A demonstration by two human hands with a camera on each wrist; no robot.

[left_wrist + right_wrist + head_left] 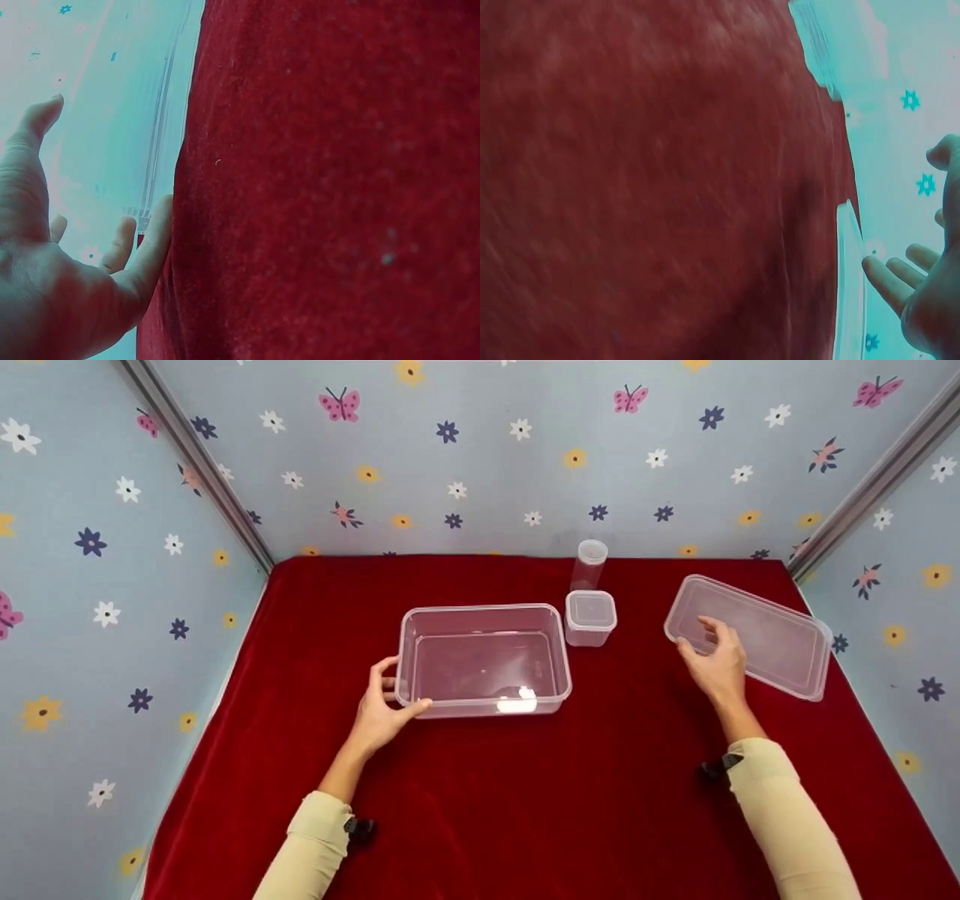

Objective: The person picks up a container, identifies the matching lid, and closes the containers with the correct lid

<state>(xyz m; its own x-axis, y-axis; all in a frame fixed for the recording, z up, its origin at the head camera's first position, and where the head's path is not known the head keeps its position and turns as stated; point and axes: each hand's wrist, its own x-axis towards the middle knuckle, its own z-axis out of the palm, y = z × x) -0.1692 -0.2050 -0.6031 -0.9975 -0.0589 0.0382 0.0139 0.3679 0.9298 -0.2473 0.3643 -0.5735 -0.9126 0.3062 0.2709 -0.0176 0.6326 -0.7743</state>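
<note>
- While the left hand sits at the near-left corner of the clear rectangular tub, its thumb lies along the front rim and the fingers curve round the left wall, so it grips that corner. That looks like a steadying hold, keeping the light plastic from sliding on the red cloth.
- From the left wrist view the thumb and fingers spread against the pale tub wall, right where it meets the cloth.
- Over in the middle, the tub stands open-topped and empty, squarely in front of the person, within easy reach of both arms.
- Just beside its far-right corner stands a small square lidded box, and behind that a narrow round jar near the back wall, both well away from either hand.
- Now the right side: the right hand hovers at the near-left edge of the flat clear lid, fingers loosely curved and spread, not closed on anything. I cannot tell whether the fingertips touch the lid.
- Seen from the right wrist, the fingers sit just beside the lid's edge, relaxed.
- That lid lies well apart from the tub, tilted, far end toward the right wall.
</note>
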